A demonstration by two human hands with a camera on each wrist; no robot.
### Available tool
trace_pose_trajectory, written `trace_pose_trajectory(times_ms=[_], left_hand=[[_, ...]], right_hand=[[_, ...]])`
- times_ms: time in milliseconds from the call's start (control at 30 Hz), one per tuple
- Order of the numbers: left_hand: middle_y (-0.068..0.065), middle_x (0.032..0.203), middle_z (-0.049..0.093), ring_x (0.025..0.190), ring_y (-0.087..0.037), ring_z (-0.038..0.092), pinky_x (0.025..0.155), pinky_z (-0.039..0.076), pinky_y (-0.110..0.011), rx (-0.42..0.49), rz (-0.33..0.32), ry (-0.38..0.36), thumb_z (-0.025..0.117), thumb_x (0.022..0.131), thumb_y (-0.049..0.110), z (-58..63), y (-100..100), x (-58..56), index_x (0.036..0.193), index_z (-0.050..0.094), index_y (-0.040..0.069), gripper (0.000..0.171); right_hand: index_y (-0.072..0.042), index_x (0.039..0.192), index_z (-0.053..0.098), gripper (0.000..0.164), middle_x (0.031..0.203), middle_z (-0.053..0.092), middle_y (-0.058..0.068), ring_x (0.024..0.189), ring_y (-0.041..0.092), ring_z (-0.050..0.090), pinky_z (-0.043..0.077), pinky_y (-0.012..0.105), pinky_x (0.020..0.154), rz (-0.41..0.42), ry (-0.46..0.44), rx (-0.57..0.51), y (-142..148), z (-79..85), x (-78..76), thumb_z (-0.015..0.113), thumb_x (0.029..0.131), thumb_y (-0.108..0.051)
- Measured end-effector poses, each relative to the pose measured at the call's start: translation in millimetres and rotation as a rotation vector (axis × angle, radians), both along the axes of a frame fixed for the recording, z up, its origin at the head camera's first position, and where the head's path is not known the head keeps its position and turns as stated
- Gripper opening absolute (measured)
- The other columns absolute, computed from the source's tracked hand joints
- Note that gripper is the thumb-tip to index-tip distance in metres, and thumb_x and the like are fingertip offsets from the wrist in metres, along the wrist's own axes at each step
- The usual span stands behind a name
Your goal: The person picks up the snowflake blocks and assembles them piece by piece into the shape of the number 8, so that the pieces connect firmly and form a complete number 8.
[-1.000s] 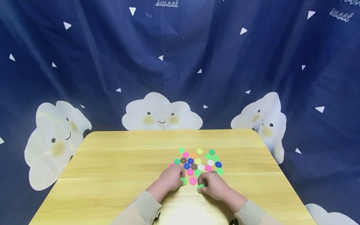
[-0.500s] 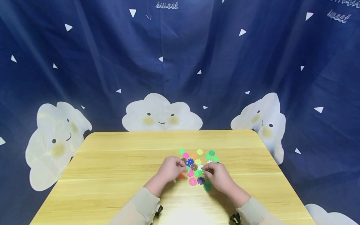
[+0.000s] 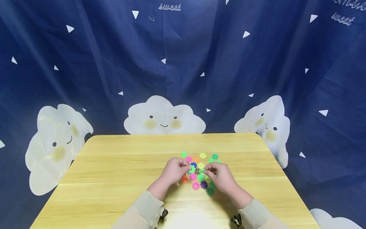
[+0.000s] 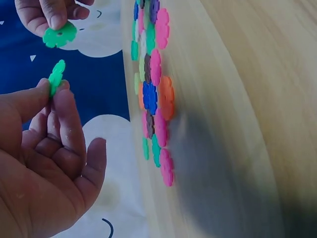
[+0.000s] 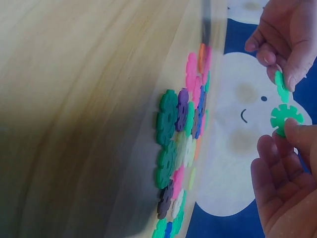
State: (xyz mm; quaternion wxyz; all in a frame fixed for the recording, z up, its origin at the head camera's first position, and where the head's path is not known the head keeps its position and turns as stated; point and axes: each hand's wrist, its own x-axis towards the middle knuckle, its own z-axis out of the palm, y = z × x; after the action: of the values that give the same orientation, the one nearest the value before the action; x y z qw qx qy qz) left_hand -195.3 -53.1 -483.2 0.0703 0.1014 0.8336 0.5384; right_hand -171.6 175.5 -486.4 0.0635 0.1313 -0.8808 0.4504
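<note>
My left hand (image 3: 172, 171) pinches a bright green flower-shaped plastic disc (image 4: 57, 77) between thumb and index finger, seen nearly edge-on in the left wrist view. Opposite it, my right hand (image 3: 222, 178) pinches a second green disc (image 5: 286, 117) by its notched rim, with the other fingers loosely bent. Both discs are up off the table, close together and turned at different angles; a small gap shows between them in the wrist views. Below the hands lies a loose spread of similar discs in many colours, such as a purple disc (image 3: 204, 184) and a pink disc (image 3: 195, 185), partly hidden by the hands.
The light wooden table (image 3: 100, 178) extends around the discs on all sides. A dark blue curtain (image 3: 183, 63) with white clouds and triangles hangs behind it. An orange-red disc (image 3: 184, 179) and dark green disc (image 3: 210, 191) lie at the near side of the spread.
Both hands have lifted from the near side of the discs, moving up and away from me. Each carries a green disc, and the two discs have come closer together.
</note>
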Motion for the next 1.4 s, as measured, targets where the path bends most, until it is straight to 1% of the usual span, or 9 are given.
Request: trace_pose_trajectory(times_ms=[300, 367, 533, 700, 900, 1000, 1067, 1200, 1400], left_hand=[[-0.001, 0.078, 0.071, 0.070, -0.025, 0.069, 0.066, 0.059, -0.030, 0.065, 0.002, 0.006, 0.077, 0.095, 0.011, 0.9, 4, -0.2, 0.094, 0.076, 0.000, 0.010], [-0.001, 0.079, 0.072, 0.074, -0.031, 0.072, 0.068, 0.060, -0.031, 0.081, -0.001, -0.006, 0.077, 0.095, 0.010, 0.6, 5, -0.2, 0.095, 0.077, 0.000, 0.011], [-0.003, 0.080, 0.073, 0.083, -0.043, 0.074, 0.075, 0.063, -0.042, 0.112, -0.005, -0.030, 0.076, 0.096, 0.010, -0.1, 8, -0.1, 0.096, 0.076, -0.002, 0.012], [-0.006, 0.080, 0.073, 0.082, -0.045, 0.073, 0.080, 0.062, -0.054, 0.151, -0.010, -0.045, 0.075, 0.097, 0.008, -0.7, 8, 0.2, 0.095, 0.075, -0.005, 0.013], [-0.020, 0.086, 0.074, 0.082, -0.047, 0.072, 0.075, 0.064, -0.045, 0.187, -0.017, -0.061, 0.074, 0.097, 0.007, 0.1, 9, 0.0, 0.097, 0.075, -0.008, 0.015], [-0.020, 0.086, 0.074, 0.081, -0.046, 0.072, 0.073, 0.064, -0.041, 0.197, -0.017, -0.063, 0.074, 0.098, 0.006, 1.2, 9, -0.2, 0.098, 0.074, -0.009, 0.015], [-0.015, 0.083, 0.074, 0.080, -0.044, 0.073, 0.073, 0.064, -0.043, 0.203, -0.017, -0.059, 0.074, 0.097, 0.005, 0.9, 10, -0.1, 0.099, 0.074, -0.010, 0.015], [-0.009, 0.080, 0.073, 0.073, -0.033, 0.073, 0.072, 0.064, -0.043, 0.227, -0.009, -0.056, 0.074, 0.096, 0.003, 0.9, 11, 0.5, 0.097, 0.074, -0.011, 0.014], [-0.012, 0.081, 0.073, 0.068, -0.018, 0.068, 0.066, 0.062, -0.033, 0.288, 0.029, -0.107, 0.074, 0.096, 0.004, 1.6, 13, 1.6, 0.097, 0.074, -0.009, 0.013]], right_hand=[[-0.003, 0.091, 0.073, 0.007, 0.080, 0.069, -0.005, 0.069, 0.007, 0.057, 0.053, 0.024, 0.062, 0.017, 0.014, -0.025, -1, 1.3, -2.1, 0.079, 0.092, 0.002], [-0.002, 0.092, 0.073, 0.007, 0.080, 0.069, -0.005, 0.068, 0.007, 0.057, 0.052, 0.024, 0.061, 0.015, 0.015, -0.025, -1, 1.1, -2.4, 0.079, 0.093, 0.001], [-0.003, 0.091, 0.073, 0.008, 0.080, 0.069, -0.005, 0.067, 0.007, 0.057, 0.053, 0.024, 0.060, 0.015, 0.023, -0.031, 0, 0.6, -2.4, 0.079, 0.092, 0.002], [-0.003, 0.091, 0.073, 0.008, 0.079, 0.069, -0.006, 0.067, 0.007, 0.057, 0.053, 0.024, 0.060, 0.011, 0.038, -0.050, -1, 1.7, -1.2, 0.080, 0.092, 0.001], [-0.004, 0.091, 0.073, 0.009, 0.080, 0.071, -0.003, 0.068, 0.008, 0.060, 0.055, 0.024, 0.062, 0.013, 0.059, -0.084, -3, 2.9, 0.6, 0.080, 0.091, 0.003], [-0.005, 0.090, 0.074, 0.010, 0.080, 0.071, -0.003, 0.067, 0.008, 0.060, 0.055, 0.024, 0.062, 0.020, 0.061, -0.095, -3, 3.7, 0.4, 0.079, 0.092, 0.003], [-0.004, 0.090, 0.074, 0.008, 0.079, 0.071, -0.005, 0.067, 0.008, 0.060, 0.055, 0.024, 0.061, 0.027, 0.063, -0.099, -3, 3.9, 0.4, 0.079, 0.092, 0.002], [-0.001, 0.090, 0.074, 0.007, 0.080, 0.071, -0.004, 0.068, 0.009, 0.061, 0.056, 0.024, 0.062, 0.038, 0.060, -0.113, -2, 4.2, 0.3, 0.079, 0.094, -0.002], [-0.009, 0.087, 0.075, 0.015, 0.078, 0.072, 0.000, 0.067, 0.008, 0.063, 0.057, 0.025, 0.061, 0.031, 0.104, -0.153, -5, 6.8, 2.1, 0.078, 0.091, 0.006]])
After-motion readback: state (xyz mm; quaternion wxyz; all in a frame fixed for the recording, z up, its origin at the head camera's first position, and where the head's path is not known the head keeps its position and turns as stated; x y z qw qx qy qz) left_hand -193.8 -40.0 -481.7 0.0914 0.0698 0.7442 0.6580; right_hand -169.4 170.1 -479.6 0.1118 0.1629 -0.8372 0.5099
